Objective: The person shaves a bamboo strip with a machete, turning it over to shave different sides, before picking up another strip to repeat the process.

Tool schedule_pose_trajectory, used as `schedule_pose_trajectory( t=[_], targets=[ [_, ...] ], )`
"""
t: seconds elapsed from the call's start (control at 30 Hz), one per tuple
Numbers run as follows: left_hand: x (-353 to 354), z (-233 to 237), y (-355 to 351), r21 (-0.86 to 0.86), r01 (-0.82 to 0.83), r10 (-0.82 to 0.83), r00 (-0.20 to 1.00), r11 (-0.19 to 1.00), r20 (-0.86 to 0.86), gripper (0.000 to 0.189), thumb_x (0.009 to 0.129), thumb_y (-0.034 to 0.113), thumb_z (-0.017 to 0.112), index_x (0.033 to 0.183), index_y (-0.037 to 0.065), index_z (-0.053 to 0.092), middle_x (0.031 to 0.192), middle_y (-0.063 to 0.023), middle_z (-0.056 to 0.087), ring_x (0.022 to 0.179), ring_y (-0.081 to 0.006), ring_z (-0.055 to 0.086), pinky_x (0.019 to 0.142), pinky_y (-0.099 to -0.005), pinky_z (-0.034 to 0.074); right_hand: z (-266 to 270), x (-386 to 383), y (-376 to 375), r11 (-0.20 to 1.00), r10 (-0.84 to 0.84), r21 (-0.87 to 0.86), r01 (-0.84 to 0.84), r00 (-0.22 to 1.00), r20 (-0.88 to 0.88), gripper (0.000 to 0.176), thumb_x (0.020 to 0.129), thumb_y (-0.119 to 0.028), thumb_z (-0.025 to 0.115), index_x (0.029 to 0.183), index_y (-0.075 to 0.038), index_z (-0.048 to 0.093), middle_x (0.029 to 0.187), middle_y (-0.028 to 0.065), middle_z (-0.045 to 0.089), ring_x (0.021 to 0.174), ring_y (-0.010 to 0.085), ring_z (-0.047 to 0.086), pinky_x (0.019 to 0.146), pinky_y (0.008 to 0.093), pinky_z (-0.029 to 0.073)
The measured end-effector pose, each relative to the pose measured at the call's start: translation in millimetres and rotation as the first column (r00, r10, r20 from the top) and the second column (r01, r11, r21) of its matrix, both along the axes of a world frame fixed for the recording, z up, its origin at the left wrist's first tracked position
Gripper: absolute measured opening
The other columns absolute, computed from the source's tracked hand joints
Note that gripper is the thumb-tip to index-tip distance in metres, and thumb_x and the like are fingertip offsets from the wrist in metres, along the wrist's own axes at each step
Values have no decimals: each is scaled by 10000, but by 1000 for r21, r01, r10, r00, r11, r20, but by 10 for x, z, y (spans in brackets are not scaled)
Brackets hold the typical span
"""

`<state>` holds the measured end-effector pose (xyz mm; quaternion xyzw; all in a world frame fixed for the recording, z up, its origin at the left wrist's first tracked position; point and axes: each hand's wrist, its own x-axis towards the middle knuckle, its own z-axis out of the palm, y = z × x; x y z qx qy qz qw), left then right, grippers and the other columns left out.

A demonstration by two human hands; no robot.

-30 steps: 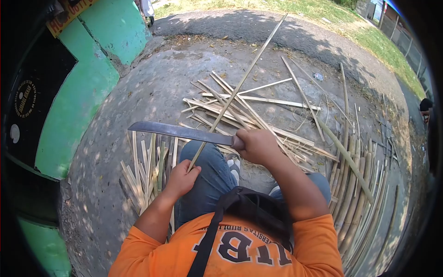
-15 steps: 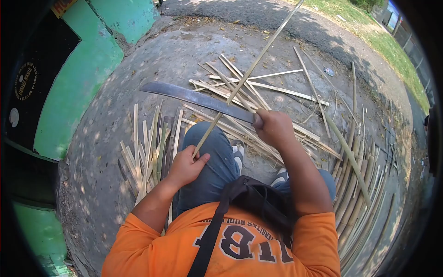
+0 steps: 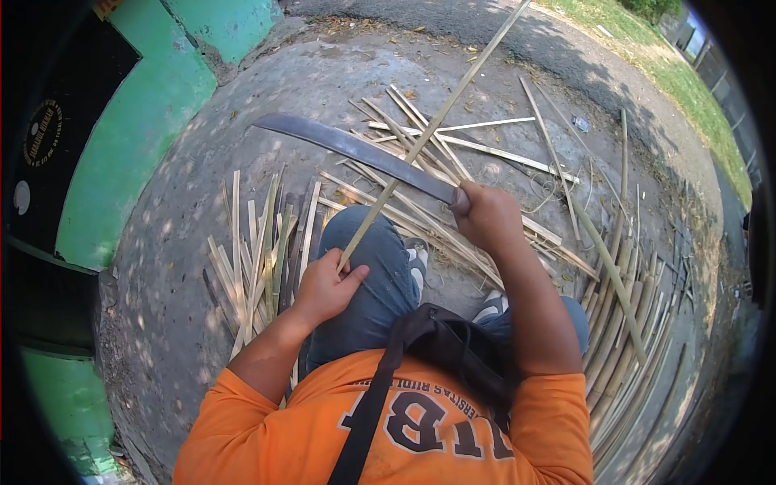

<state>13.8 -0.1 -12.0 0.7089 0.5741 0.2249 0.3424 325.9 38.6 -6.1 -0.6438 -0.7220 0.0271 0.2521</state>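
Note:
My left hand [image 3: 330, 283] is closed round the near end of a long bamboo strip [image 3: 435, 123], just above my bent left knee. From there the strip slants up and away past the top edge of the view. In my right hand [image 3: 491, 217] is the handle of a machete [image 3: 356, 149]. Its broad grey blade points left and crosses the strip about a third of the way along. The blade appears to touch the strip, though the contact itself is hard to make out.
Split bamboo strips [image 3: 485, 153] lie scattered ahead on the concrete ground [image 3: 194, 210]. Another bundle of strips [image 3: 259, 259] rests at my left, and bamboo poles [image 3: 622, 323] lie at my right. A green wall [image 3: 137, 137] stands on the left; a black bag [image 3: 444, 347] sits on my lap.
The machete blade has tilted, its handle end slightly lower and to the right, and my right hand has shifted the same way. My left hand and the strip stay nearly in place.

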Motion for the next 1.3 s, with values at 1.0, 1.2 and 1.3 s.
schedule_pose_trajectory(
  t=[1.0, 1.2, 1.3],
  targets=[
    [19, 273, 83, 43, 88, -83, 990, 995, -115, 511, 886, 483, 788, 809, 35, 555, 648, -134, 582, 580, -291, 572, 565, -409, 450, -56, 388, 51, 996, -19, 82, 33, 986, -165, 91, 787, -165, 674, 830, -93, 639, 742, 194, 650, 739, 463, 633, 664, 545, 508],
    [68, 312, 300, 76, 150, -134, 974, 986, -185, 587, 901, 591, 721, 810, 35, 556, 669, -146, 606, 617, -342, 621, 597, -436, 474, 61, 243, -91, 990, 80, 125, -72, 995, -61, 88, 822, -192, 650, 797, -109, 641, 688, 165, 643, 678, 402, 652, 622, 527, 504],
    [73, 110, 298, 70, 200, -178, 954, 977, -240, 594, 970, 599, 627, 840, 25, 552, 691, -151, 576, 625, -302, 568, 608, -423, 447, 6, 200, -78, 994, 102, 41, -105, 993, 53, 85, 784, -206, 681, 817, -130, 664, 711, 121, 680, 701, 374, 681, 661, 489, 545]
  ],
)
